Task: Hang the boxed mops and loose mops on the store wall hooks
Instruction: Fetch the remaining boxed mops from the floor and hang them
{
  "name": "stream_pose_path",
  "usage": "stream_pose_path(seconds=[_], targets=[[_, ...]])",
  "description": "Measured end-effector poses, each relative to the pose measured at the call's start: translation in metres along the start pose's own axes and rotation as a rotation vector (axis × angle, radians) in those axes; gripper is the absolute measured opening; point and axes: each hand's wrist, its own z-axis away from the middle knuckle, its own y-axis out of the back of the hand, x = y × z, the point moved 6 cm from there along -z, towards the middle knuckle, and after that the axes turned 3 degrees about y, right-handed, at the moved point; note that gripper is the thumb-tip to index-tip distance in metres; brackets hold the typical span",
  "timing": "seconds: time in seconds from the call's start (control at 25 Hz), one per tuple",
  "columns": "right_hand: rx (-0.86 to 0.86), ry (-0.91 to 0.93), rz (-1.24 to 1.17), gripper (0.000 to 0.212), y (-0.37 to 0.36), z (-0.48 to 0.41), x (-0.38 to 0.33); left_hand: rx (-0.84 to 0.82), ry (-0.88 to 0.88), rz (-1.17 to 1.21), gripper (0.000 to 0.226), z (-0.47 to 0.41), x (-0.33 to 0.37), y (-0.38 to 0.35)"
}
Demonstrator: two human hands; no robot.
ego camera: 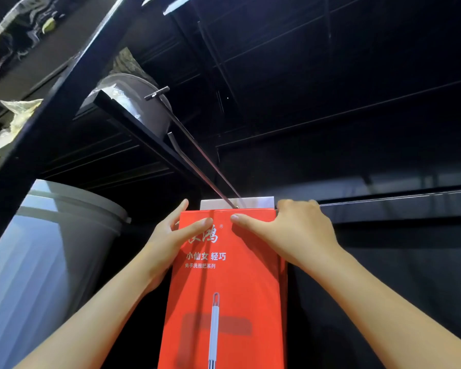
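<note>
While I look up through the head view, the red mop box [224,288] stands upright before the dark wall, its white top tab [258,201] at the tip of the long metal hook [197,153]; threaded or not, I cannot tell. Left grip [171,235] clamps the box's left edge, thumb on the front. Right grip [293,230] curls over the top right corner, thumb on the front. Grey bin [51,249] stands to the left.
</note>
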Motion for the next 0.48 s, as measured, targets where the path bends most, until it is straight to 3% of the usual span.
stream_pose_path(seconds=[0.12, 0.2, 0.36, 0.48], targets=[[-0.091, -0.139, -0.275, 0.076, -0.011, 0.006, 0.012, 0.001, -0.010, 0.005, 0.117, -0.002, -0.002, -0.003], [-0.114, -0.207, -0.418, 0.063, -0.023, 0.008, 0.016, -0.005, -0.001, 0.031, 0.115, -0.005, -0.006, -0.004], [-0.072, -0.237, -0.465, 0.044, -0.026, 0.010, 0.013, -0.041, 0.011, 0.042, 0.116, -0.008, -0.009, -0.003], [-0.059, -0.289, -0.485, 0.048, -0.029, 0.013, 0.014, -0.068, 0.032, 0.053, 0.111, -0.009, -0.015, -0.003]])
